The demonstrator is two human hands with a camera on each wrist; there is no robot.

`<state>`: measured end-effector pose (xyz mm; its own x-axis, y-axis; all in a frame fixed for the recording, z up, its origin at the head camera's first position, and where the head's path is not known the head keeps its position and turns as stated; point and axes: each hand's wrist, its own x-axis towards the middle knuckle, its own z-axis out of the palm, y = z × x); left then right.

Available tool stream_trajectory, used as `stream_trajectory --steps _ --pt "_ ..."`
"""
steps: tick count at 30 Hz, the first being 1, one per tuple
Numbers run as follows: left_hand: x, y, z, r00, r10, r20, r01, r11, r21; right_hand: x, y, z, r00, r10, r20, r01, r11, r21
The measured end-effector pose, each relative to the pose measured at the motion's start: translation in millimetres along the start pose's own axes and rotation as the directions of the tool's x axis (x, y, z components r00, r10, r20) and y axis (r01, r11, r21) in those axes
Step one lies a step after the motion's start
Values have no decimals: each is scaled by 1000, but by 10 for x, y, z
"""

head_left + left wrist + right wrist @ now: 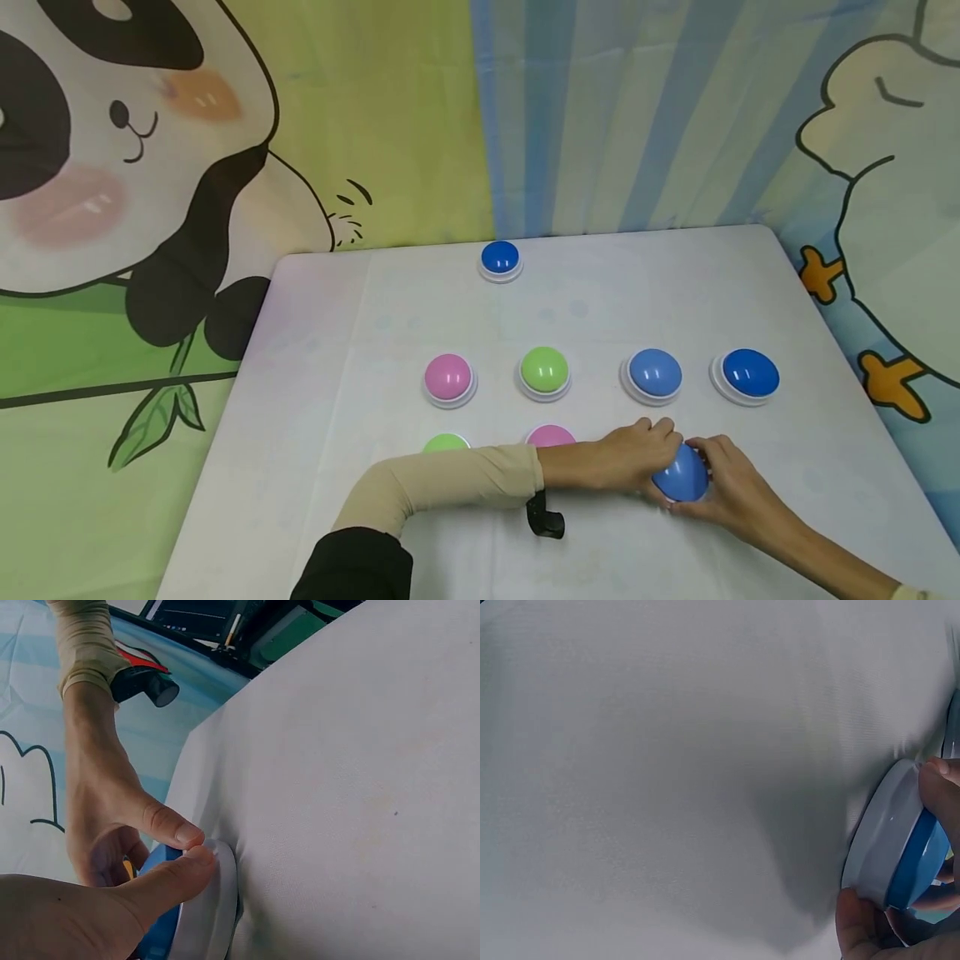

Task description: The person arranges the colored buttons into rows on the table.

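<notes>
A light-blue dome button [682, 473] on a white base is near the front right of the table, held from both sides. My left hand [626, 457] reaches across from the left and grips its left side. On the opposite side, my right hand [733, 492] curls fingers and thumb round the rim. In the left wrist view the two thumbs meet at the edge of the white base [217, 900], beside the blue dome. The right wrist view has the white base [885, 832] close over the white tabletop, with fingertips at its rim.
Behind the hands stand a pink button [447, 377], a green button [545, 369], a medium-blue button [655, 372] and a dark-blue button [750, 372]. Another dark-blue button [500, 257] is at the back edge. My left sleeve partly covers a green button [446, 442] and a pink button [551, 435].
</notes>
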<state>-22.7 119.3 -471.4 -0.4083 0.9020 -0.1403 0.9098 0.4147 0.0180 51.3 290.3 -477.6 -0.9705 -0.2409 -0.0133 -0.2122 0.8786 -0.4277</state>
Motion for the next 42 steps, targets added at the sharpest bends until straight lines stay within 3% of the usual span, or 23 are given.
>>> stream_trajectory --steps 11,16,19,23,27,33,37,42 --pt "-9 -7 21 998 -33 54 38 996 -84 25 -36 -31 998 -24 57 27 998 -56" --pt "-37 -20 16 997 -38 62 45 992 -119 40 -52 -77 993 11 113 0 995 -95" --pt "-87 -53 8 998 -44 40 50 987 -154 42 -84 -148 990 51 133 -32 989 -145" --pt "-192 -140 -38 998 -53 -30 45 977 -209 54 -164 -290 994 66 82 -50 981 -188" --pt "-309 -275 -123 993 -70 -94 41 959 -280 126 -262 -408 999 30 31 -24 984 -176" --pt "-547 -582 -231 981 -159 -107 101 905 -414 371 -427 -469 1000 -19 24 22 993 -112" --pt "-721 -858 -261 958 -260 -120 175 864 -473 613 -510 -489 998 -60 30 62 993 -100" --pt "-888 -1192 -300 919 -367 -147 264 845 -464 935 -565 -467 994 -107 25 108 991 -84"
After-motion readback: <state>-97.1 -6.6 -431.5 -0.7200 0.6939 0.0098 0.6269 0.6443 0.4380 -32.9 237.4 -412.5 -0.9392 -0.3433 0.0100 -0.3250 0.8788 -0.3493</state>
